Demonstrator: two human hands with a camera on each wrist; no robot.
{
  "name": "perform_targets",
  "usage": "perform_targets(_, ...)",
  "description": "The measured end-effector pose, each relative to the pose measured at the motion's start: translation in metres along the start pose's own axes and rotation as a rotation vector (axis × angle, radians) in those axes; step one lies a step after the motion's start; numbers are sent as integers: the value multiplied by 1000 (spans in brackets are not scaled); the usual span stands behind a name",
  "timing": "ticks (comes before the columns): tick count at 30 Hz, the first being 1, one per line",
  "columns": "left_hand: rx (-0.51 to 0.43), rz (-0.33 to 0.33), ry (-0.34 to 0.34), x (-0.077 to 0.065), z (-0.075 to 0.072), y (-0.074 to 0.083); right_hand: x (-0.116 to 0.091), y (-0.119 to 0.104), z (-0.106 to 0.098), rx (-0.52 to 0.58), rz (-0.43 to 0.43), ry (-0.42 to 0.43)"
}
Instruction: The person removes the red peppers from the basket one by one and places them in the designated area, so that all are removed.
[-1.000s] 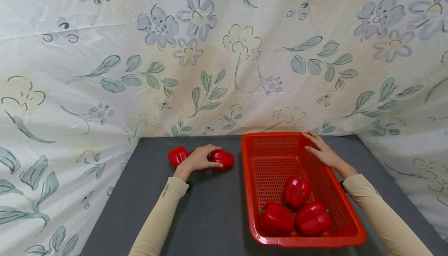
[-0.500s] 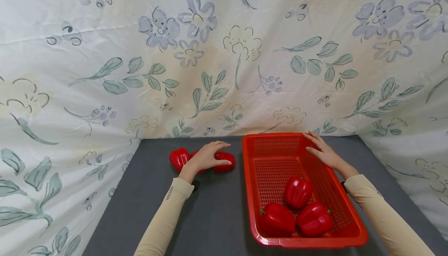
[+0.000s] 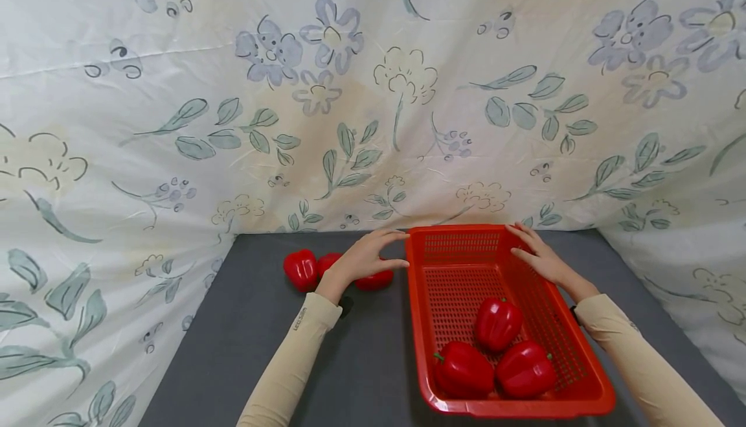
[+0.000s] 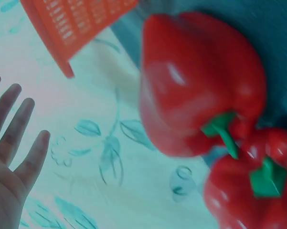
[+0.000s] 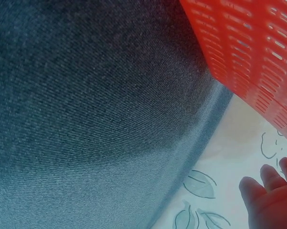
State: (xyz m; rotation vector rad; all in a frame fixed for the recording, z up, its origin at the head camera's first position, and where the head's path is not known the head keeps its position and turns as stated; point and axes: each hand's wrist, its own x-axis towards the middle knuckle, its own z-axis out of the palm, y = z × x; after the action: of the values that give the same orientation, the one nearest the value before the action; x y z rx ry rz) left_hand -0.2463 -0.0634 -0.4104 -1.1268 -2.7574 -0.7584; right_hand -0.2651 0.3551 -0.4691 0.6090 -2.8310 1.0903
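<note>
Left hand (image 3: 368, 256) spread wide, empty, near shiny red bell peppers (image 3: 301, 270).
Right hand (image 3: 543, 261), fingers loose, rests on boxy red plastic basket (image 3: 416, 313).

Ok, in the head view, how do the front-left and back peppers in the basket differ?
Stem: the front-left pepper has its stem at its left end; the back pepper has its own at its far end.
Pose: the front-left pepper lies crosswise, the back pepper lengthwise.
Place: the front-left pepper is nearer the wearer than the back pepper.
Shared: both are glossy red, inside the basket.
</note>
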Motion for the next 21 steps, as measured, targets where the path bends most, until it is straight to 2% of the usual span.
perform_targets(9,20,63,-50,19,11,22,0,-3,0,1,-5,2)
perform_targets(21,11,115,-116,40,24,43,0,-1,0,-5,-7,9)
